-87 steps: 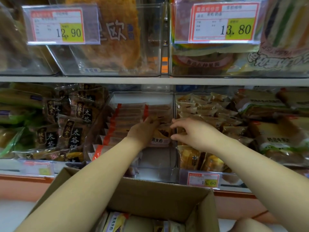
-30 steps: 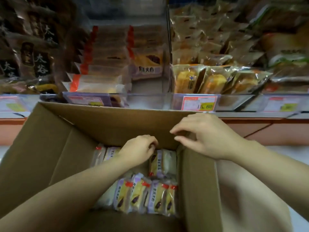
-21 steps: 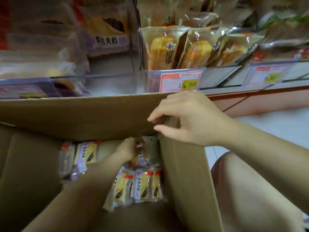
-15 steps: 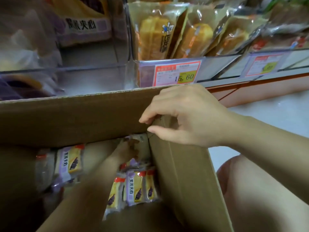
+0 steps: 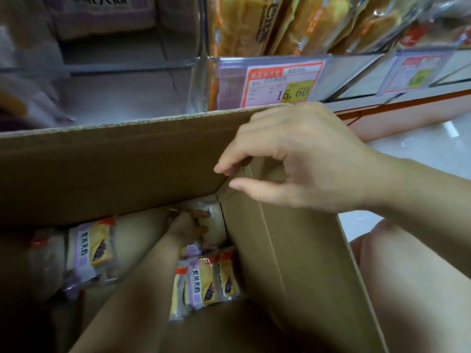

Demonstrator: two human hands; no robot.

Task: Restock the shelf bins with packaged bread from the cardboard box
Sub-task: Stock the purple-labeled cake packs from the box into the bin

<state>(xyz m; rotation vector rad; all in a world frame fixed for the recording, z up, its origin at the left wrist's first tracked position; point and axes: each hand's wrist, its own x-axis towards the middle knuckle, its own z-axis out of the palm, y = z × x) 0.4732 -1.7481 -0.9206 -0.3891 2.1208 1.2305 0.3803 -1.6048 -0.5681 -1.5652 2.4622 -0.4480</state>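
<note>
Left hand (image 5: 186, 225) grips bread packet (image 5: 214, 224) below right hand (image 5: 300, 159) pinching cardboard box (image 5: 114, 169) corner

Left hand (image 5: 186, 224) around bread pack (image 5: 209, 214) inside cardboard box (image 5: 102, 169), right hand (image 5: 305, 159) on corner.

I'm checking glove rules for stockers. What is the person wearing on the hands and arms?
Nothing that shows. The right hand and right forearm are bare: no glove, sleeve, watch or ring. The left forearm is bare too, as far as the frame reaches. The left hand, down in the box, is dim and blurred, so a ring there cannot be ruled out.
</note>
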